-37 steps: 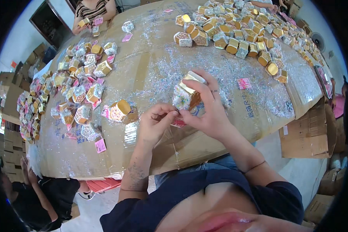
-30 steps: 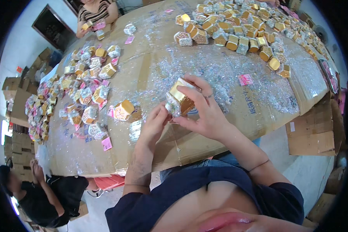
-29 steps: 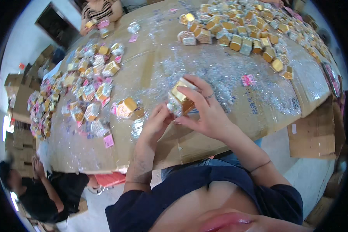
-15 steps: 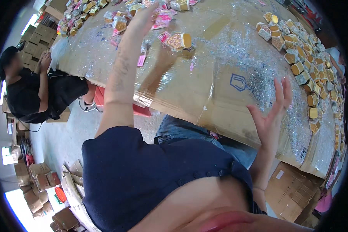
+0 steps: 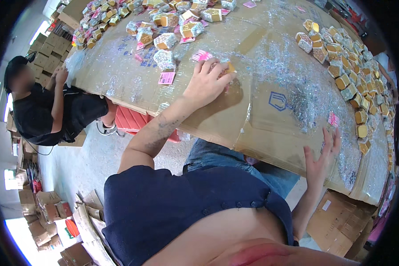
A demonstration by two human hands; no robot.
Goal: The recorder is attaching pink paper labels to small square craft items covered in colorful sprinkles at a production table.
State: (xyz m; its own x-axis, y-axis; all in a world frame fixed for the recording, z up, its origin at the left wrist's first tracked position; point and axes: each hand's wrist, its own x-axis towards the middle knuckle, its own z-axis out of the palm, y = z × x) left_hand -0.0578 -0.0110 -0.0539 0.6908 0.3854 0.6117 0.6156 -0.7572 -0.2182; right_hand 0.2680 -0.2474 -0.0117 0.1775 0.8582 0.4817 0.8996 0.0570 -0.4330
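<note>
Head view: left hand [image 5: 207, 84] at twelve o'clock, fingers clenched over a small gold box [image 5: 226, 70] on the cardboard surface [image 5: 270, 133]; pick-up step, lifting seems due next; right hand [image 5: 322, 156] at three o'clock, fingers released, empty.

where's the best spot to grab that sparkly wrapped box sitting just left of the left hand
Pinch the wrapped box from above, fingers on two opposite side walls. It sits flat on the cardboard-covered table with open space around it; only a pink card lies just in front. Coming from the near edge, by the left hand, looks easiest. The crinkly wrap may slip, so grip the firm sides.
</note>
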